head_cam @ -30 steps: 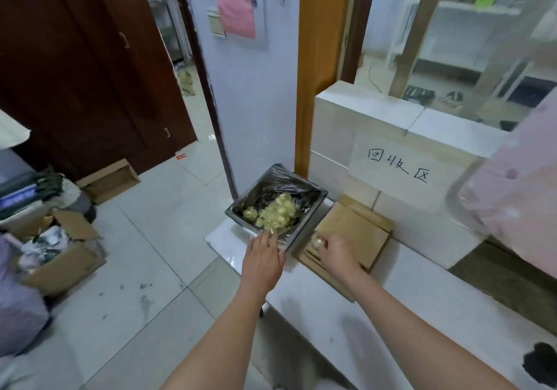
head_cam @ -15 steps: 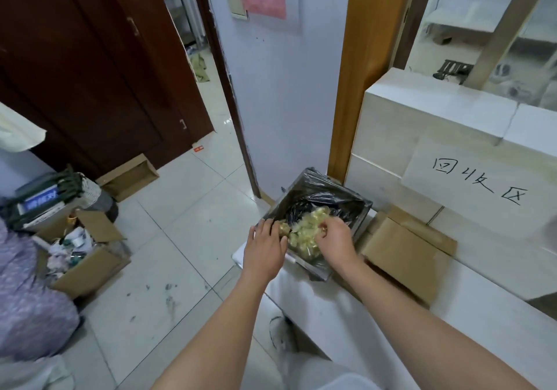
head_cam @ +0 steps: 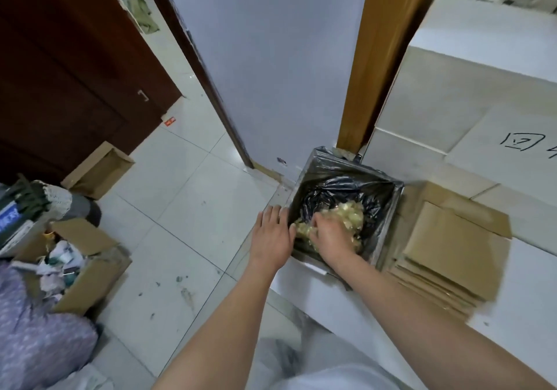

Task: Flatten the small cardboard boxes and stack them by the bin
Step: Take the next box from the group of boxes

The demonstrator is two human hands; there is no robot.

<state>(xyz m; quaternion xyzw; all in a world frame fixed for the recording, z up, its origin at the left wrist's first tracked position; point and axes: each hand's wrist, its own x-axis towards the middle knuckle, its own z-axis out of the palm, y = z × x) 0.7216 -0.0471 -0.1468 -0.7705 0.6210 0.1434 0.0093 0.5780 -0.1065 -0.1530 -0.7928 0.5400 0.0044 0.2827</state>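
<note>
Right hand (head_cam: 330, 237) is down inside the one bin (head_cam: 388, 233), fingers curled into the yellowish wad (head_cam: 351, 213). Left hand (head_cam: 271, 234) lies flat, fingers straight, at the bin's near rim. One stack of flattened boxes (head_cam: 452, 245) sits on the ledge, touching the bin's right side — layers too blurred to count.

The right hand (head_cam: 330, 237) left the flattened boxes (head_cam: 452, 246) — now pressing tape wad (head_cam: 346, 219) in the bin (head_cam: 388, 236).

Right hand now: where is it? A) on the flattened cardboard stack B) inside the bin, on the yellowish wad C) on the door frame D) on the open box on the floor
B: the right hand reaches into the bin and lies on the yellowish wad; the cardboard stack sits untouched beside it.
</note>
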